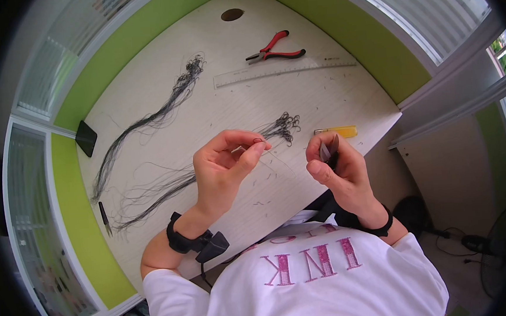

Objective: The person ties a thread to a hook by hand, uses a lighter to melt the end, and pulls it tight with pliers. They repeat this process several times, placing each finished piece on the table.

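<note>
While the left hand [221, 167] pinches a fine thread [272, 154], the right hand [349, 170] grips small cutters [329, 152]; keeping that thread taut should help.

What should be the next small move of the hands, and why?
Probably, bring the small cutter in the right hand to the thin thread: the left hand pinches it, a length sticks out, and the cutter is apart from it.
</note>
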A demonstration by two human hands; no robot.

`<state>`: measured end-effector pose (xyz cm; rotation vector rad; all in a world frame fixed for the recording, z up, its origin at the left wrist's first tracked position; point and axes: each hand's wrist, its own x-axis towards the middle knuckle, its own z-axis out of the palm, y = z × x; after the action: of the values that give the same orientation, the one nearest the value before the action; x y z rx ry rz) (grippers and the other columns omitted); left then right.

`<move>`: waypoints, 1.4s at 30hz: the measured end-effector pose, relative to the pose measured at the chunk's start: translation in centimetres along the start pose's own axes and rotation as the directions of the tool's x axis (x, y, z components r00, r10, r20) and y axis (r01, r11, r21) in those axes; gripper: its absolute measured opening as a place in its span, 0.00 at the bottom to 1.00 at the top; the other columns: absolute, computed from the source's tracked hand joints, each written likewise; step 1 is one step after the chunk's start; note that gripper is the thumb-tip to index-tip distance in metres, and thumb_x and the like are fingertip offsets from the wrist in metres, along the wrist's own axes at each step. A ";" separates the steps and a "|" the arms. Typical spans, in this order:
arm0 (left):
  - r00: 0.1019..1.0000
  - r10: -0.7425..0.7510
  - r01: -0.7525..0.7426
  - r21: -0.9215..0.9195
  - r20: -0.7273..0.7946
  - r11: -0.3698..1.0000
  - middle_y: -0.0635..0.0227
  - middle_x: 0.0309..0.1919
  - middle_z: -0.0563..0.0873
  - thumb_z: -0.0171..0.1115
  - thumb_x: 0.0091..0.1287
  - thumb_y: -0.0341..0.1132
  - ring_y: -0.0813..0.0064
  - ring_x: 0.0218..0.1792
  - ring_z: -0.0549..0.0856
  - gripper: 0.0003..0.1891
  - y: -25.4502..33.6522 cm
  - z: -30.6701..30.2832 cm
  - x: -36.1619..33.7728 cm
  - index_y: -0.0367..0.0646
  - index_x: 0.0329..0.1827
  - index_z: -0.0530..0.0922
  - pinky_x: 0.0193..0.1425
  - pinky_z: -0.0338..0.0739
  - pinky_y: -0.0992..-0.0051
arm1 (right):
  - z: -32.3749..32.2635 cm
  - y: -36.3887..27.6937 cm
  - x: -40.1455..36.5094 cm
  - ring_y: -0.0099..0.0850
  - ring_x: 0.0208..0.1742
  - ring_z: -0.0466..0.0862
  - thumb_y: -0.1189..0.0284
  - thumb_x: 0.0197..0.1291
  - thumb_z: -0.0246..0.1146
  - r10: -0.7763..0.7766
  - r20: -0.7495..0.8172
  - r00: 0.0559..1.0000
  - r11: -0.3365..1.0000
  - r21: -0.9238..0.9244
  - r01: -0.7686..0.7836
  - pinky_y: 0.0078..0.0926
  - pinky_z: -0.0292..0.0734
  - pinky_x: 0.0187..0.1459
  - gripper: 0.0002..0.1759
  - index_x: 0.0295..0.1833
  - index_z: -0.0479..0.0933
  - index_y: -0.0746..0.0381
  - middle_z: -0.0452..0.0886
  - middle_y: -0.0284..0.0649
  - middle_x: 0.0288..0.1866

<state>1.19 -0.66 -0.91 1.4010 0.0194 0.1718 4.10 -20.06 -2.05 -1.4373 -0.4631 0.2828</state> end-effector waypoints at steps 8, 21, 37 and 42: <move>0.993 0.112 -0.113 0.059 0.028 0.992 0.61 0.37 0.82 0.58 0.59 0.20 0.81 0.35 0.79 0.04 0.1 0.0 -0.3 0.34 0.37 0.77 0.35 0.72 0.84 | 2.6 0.2 0.1 0.19 0.25 0.64 0.63 0.65 0.56 0.233 0.094 0.968 0.971 0.037 -0.237 0.17 0.63 0.27 0.15 0.44 0.65 0.66 0.69 0.33 0.24; 0.995 0.104 -0.105 0.049 0.011 0.993 0.63 0.37 0.83 0.60 0.59 0.21 0.79 0.38 0.82 0.05 0.2 0.1 -0.5 0.34 0.38 0.78 0.38 0.75 0.83 | 2.2 -0.2 0.4 0.27 0.21 0.63 0.58 0.70 0.44 0.233 0.273 0.934 0.970 -0.140 -0.201 0.27 0.61 0.25 0.19 0.37 0.64 0.65 0.64 0.38 0.19; 0.997 0.047 -0.052 0.103 0.054 0.993 0.59 0.40 0.81 0.57 0.60 0.20 0.77 0.40 0.81 0.05 0.1 -0.1 -0.6 0.33 0.38 0.77 0.44 0.76 0.80 | 2.9 0.0 0.8 0.20 0.23 0.60 0.60 0.71 0.42 0.262 0.185 0.947 0.957 0.075 -0.280 0.19 0.58 0.25 0.22 0.28 0.65 0.64 0.62 0.30 0.20; 0.998 0.037 -0.042 0.096 0.057 0.994 0.59 0.40 0.82 0.57 0.60 0.20 0.78 0.40 0.81 0.05 0.1 -0.2 -0.6 0.33 0.38 0.77 0.44 0.76 0.81 | 3.0 0.4 0.8 0.19 0.23 0.59 0.59 0.70 0.45 0.228 0.173 0.958 0.970 0.043 -0.238 0.19 0.58 0.24 0.22 0.27 0.65 0.64 0.61 0.29 0.19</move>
<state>0.58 -0.54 -0.88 1.5034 -0.0463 0.1670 3.43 -17.00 -2.09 -1.4127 -0.4162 0.6066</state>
